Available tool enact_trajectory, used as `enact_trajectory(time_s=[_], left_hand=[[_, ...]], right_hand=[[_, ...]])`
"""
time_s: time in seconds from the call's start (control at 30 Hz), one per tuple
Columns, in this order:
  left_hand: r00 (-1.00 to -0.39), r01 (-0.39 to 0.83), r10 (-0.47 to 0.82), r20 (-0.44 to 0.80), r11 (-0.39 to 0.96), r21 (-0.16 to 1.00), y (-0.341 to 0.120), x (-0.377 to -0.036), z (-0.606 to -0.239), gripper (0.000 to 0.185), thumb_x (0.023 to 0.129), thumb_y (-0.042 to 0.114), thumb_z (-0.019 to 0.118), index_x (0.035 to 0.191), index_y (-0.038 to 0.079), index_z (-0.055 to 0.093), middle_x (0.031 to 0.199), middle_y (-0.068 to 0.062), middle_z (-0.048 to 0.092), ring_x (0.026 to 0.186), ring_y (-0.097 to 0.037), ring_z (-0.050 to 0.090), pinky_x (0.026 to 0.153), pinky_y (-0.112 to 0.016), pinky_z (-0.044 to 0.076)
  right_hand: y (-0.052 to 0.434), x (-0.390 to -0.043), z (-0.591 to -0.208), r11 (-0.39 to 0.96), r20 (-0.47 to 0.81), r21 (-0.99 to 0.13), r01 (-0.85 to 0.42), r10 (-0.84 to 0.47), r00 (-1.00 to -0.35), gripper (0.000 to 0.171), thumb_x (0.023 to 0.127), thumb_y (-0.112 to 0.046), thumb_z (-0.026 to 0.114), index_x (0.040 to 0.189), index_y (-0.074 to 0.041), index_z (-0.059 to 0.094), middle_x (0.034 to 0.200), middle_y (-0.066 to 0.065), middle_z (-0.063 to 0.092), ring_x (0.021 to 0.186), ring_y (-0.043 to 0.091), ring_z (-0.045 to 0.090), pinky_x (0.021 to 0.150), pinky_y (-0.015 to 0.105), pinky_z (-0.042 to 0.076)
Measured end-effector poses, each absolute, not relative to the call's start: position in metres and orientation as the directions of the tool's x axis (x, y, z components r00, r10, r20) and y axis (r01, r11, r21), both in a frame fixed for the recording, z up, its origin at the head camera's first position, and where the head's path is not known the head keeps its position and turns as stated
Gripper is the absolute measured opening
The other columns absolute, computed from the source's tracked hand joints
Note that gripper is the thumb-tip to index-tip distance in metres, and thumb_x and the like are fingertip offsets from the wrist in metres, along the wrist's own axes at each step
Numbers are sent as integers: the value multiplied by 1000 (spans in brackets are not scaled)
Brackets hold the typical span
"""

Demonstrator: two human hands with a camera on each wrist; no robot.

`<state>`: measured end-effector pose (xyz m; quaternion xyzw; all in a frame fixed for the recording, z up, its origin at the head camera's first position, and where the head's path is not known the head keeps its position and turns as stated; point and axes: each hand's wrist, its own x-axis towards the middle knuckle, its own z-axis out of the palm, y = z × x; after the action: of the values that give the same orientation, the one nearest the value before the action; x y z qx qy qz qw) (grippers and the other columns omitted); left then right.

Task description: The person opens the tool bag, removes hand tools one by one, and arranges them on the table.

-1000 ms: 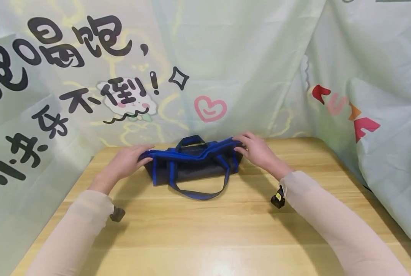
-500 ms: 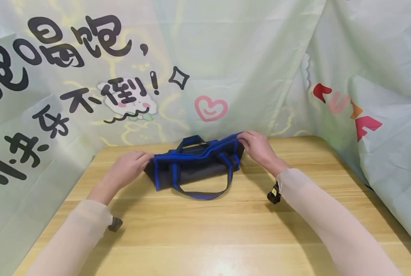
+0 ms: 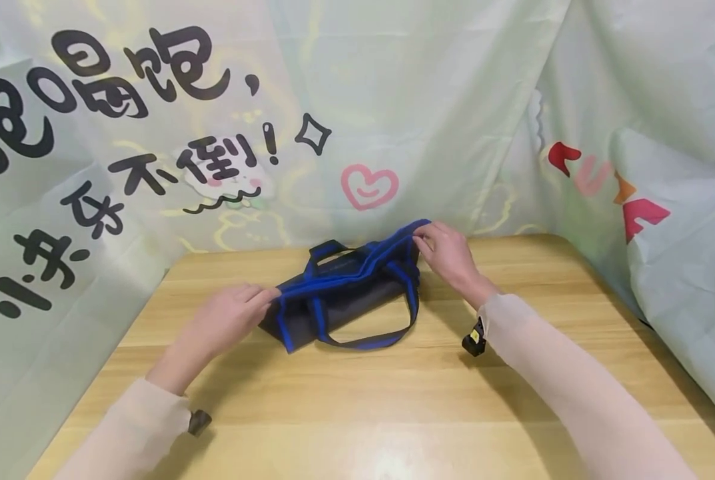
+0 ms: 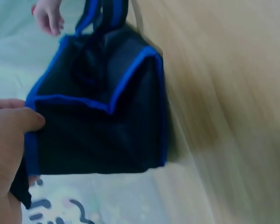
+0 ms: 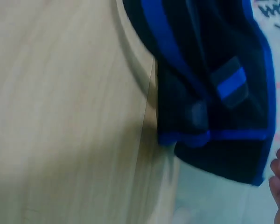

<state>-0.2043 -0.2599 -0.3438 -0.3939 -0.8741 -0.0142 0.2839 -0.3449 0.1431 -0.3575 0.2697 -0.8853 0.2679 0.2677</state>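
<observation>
The bag (image 3: pixel 348 293) has swung askew on the desk (image 3: pixel 393 400) — left hand (image 3: pixel 231 320) pinching its nearer end, now drawn back, right hand (image 3: pixel 447 253) pinching its far end, now raised.

Light wooden table (image 3: pixel 393 413), planks running side to side, glare near front edge. Lying on it twd the back edge, about mid-width: dark bag w/ blue trim (image 3: pixel 345 300), skewed, left end sitting nearer the front, right end lifting off toward the back edge. One blue strap loop (image 3: pixel 369 340) resting flat on the wood, front side.
</observation>
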Motion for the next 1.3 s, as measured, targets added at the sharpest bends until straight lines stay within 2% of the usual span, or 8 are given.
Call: enact_trajectory(time_s=[0.1, 0.27, 0.4, 0.57, 0.83, 1.07, 1.2, 1.3], left_hand=[[-545, 683, 671, 502, 703, -199, -252, -196, -342, 39, 77, 4, 77, 114, 5, 65, 93, -7, 68, 75, -24, 65, 63, -36, 56], [-557, 673, 651, 515, 718, -179, -233, -180, -334, 36, 77, 5, 77, 111, 5, 65, 86, -5, 66, 70, -22, 63, 59, -35, 54], [-541, 660, 646, 538, 723, -204, -213, -169, -332, 35, 74, 6, 79, 106, 5, 63, 77, -4, 65, 59, -18, 59, 49, -30, 50], [-597, 640, 615, 515, 752, -155, -187, -153, -326, 32, 75, 7, 81, 102, 7, 63, 75, -1, 65, 58, -14, 59, 47, -27, 49], [-702, 633, 555, 446, 773, 34, -156, -134, -317, 30, 79, 5, 79, 102, 8, 60, 77, -1, 66, 59, -10, 57, 50, -23, 49], [-775, 612, 519, 360, 760, 221, -140, -121, -307, 22, 83, 7, 75, 96, 15, 60, 72, 8, 62, 57, -2, 49, 49, -18, 43], [-806, 591, 539, 246, 702, 397, -134, -116, -298, 13, 91, 20, 70, 100, 16, 61, 82, 6, 69, 68, 1, 61, 58, -17, 50], [-838, 519, 522, 161, 668, 533, -132, -121, -293, 21, 95, 36, 63, 103, 16, 62, 89, 6, 70, 78, -1, 65, 66, -19, 54]], right_hand=[[135, -333, -351, 647, 665, -262, -716, -417, -620, 18, 92, -21, 68, 102, -6, 72, 102, 10, 69, 94, 29, 63, 85, 46, 50], [115, -310, -346, 474, 693, -110, -874, -593, -409, 24, 88, -24, 73, 104, -6, 71, 102, 7, 69, 97, 26, 62, 88, 41, 50], [99, -292, -349, 364, 681, -68, -929, -663, -310, 27, 87, -24, 75, 105, -5, 71, 102, 4, 68, 98, 23, 62, 89, 37, 50], [81, -273, -353, 274, 657, -53, -960, -715, -240, 26, 86, -23, 76, 107, -9, 71, 104, 1, 67, 100, 19, 61, 92, 34, 48], [78, -266, -358, 194, 657, -11, -981, -738, -153, 20, 84, -8, 76, 103, -11, 70, 102, 0, 67, 97, 17, 62, 87, 30, 49], [89, -262, -353, 156, 655, 14, -988, -748, -109, 2, 93, -10, 66, 94, -12, 66, 94, -3, 65, 91, 16, 60, 83, 31, 49], [103, -258, -348, 141, 663, 29, -990, -744, -86, 10, 99, -15, 57, 94, -12, 66, 95, -3, 66, 92, 16, 61, 82, 32, 49], [114, -257, -348, 122, 666, 36, -992, -743, -67, 18, 102, -16, 51, 94, -11, 66, 95, -3, 66, 92, 16, 61, 81, 31, 48]])
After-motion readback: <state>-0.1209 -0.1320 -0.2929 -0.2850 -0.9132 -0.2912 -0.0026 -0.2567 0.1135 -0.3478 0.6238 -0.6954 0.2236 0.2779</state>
